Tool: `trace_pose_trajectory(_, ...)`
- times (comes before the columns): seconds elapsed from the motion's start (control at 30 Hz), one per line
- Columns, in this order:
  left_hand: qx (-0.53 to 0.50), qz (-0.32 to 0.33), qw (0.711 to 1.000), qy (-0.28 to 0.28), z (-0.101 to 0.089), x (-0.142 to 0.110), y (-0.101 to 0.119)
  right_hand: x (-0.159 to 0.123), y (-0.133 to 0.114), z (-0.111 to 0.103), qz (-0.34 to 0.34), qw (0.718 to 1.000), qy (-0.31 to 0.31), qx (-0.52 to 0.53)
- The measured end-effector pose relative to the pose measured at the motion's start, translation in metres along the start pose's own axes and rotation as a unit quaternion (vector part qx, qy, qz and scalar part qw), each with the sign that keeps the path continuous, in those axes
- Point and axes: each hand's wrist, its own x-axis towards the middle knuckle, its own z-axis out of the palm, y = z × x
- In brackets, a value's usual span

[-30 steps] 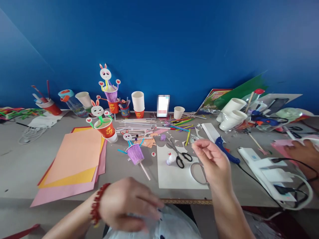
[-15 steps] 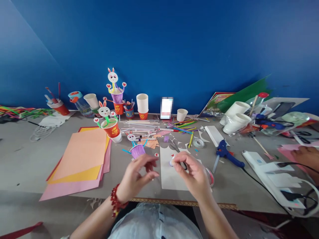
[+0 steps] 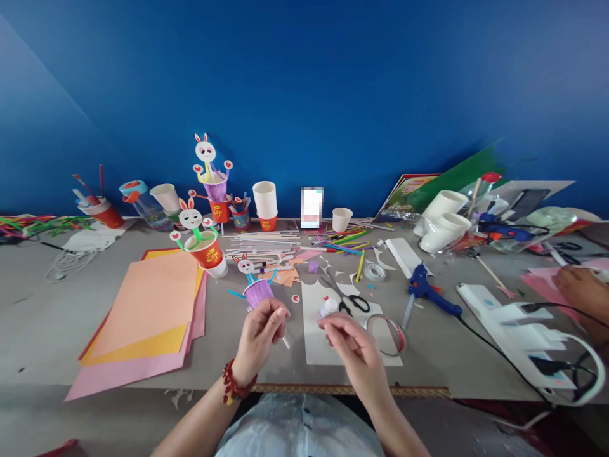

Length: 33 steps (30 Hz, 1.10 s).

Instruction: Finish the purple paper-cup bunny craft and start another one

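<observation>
My left hand (image 3: 262,327) is closed in a pinch, with a thin white stick-like piece (image 3: 286,343) showing below its fingertips. My right hand (image 3: 354,349) is over the white paper sheet (image 3: 314,349), thumb and fingers drawn together; what they hold, if anything, is hidden. Just past its fingertips is a small white rounded item (image 3: 329,307), whose kind I cannot make out. A purple cup with a rabbit head (image 3: 257,292) is behind my left hand. Small round discs with red hearts (image 3: 295,299) lie nearby. Black-handled scissors (image 3: 356,303) rest on the sheet.
Colored paper (image 3: 143,304) is stacked at left. Rabbit cups (image 3: 204,251) stand behind it. A tape ring (image 3: 402,339), blue glue gun (image 3: 428,291) and corded power strip (image 3: 499,336) lie right. Another person's hand (image 3: 583,285) is at far right.
My left hand has closed from a loose curl into a pinch, and the white stick-like piece now shows. My right hand has drawn back slightly, uncovering the white item and the scissors.
</observation>
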Motion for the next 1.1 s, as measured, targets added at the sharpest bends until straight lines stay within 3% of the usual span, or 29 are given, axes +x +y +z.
trace_pose_trajectory(0.13,-0.019,0.010,1.000,0.018,-0.004,0.000,-0.009,0.001,0.017,-0.020,-0.050,0.989,0.095,-0.102)
trace_pose_trajectory(0.3,-0.026,0.017,0.999,0.040,-0.021,-0.001,-0.010,0.001,0.025,-0.031,-0.089,0.974,0.112,-0.177)
trace_pose_trajectory(0.4,-0.145,-0.020,0.989,-0.014,-0.026,0.000,-0.002,0.001,0.019,-0.022,-0.137,0.965,0.110,-0.196)
trace_pose_trajectory(0.47,-0.244,-0.052,0.967,-0.055,-0.023,0.003,0.005,0.001,0.013,-0.010,-0.154,0.969,0.076,-0.177)
trace_pose_trajectory(0.53,-0.339,-0.066,0.937,-0.059,-0.017,0.008,0.011,0.001,0.007,0.004,-0.143,0.980,0.003,-0.140)
trace_pose_trajectory(0.63,-0.457,-0.060,0.887,-0.013,-0.008,0.016,0.020,-0.002,0.000,0.024,-0.064,0.985,-0.134,-0.089)
trace_pose_trajectory(0.73,-0.507,-0.055,0.860,0.027,-0.002,0.023,0.028,-0.005,-0.002,0.041,0.018,0.976,-0.209,-0.064)
trace_pose_trajectory(0.97,-0.544,-0.066,0.836,0.035,0.011,0.026,0.036,-0.007,0.006,0.067,0.061,0.969,-0.234,-0.042)
trace_pose_trajectory(1.1,-0.511,-0.067,0.856,0.034,0.012,0.027,0.033,-0.007,0.006,0.067,0.075,0.971,-0.228,-0.018)
